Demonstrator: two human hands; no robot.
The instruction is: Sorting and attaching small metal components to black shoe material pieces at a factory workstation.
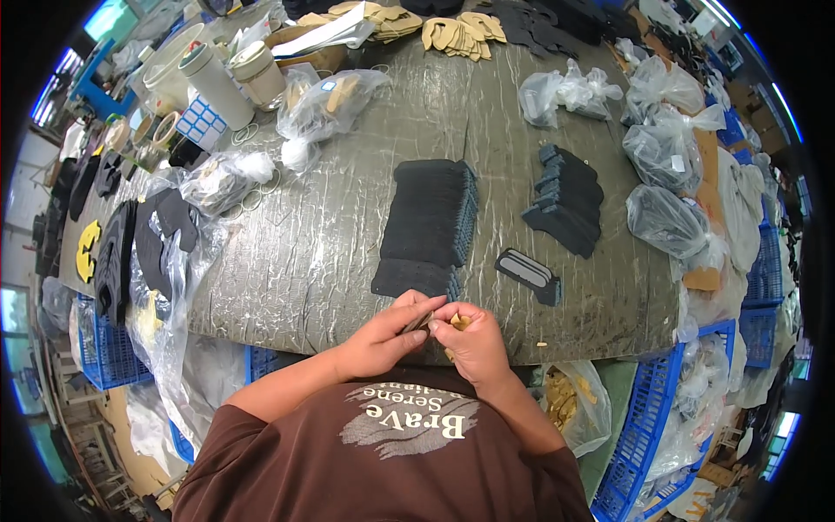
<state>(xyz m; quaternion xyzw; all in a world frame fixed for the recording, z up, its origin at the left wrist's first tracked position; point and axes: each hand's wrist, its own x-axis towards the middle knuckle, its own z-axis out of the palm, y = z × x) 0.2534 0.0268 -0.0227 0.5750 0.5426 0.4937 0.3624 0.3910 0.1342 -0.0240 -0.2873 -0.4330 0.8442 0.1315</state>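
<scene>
worktop (287, 287): broad, dark grey, under a creased shiny covering; it spreads all round the long black row (424, 213);
blue crate (639, 435): lattice plastic, with clear plastic inside; right of the long black row and nearer the person, past the worktop's edge;
long black row: flat dark pieces, overlapped one on another, their bluish edges showing along the right side;
clear bag (668, 219): knotted plastic; well to the right of the long black row;
short black row (574, 196): a few curved dark pieces, fanned and overlapping; right of the long black row, apart from it;
tan pieces (461, 35): flat cut shapes in a loose heap; well beyond the long black row's far end;
left hand (387, 335): just below the long black row's near end; fingers closed, pinching the dark piece;
right hand (477, 348): beside the left hand, below the same end; fingers curled in around the yellowish piece, thumb tip near the dark piece;
slotted piece (528, 271): black with a pale grey oval; right of the long black row's near end;
yellowish piece (460, 322): partly hidden in the right hand, just below the long black row;
dark piece (418, 323): thin, mostly covered; between the hands, just below the long black row
</scene>
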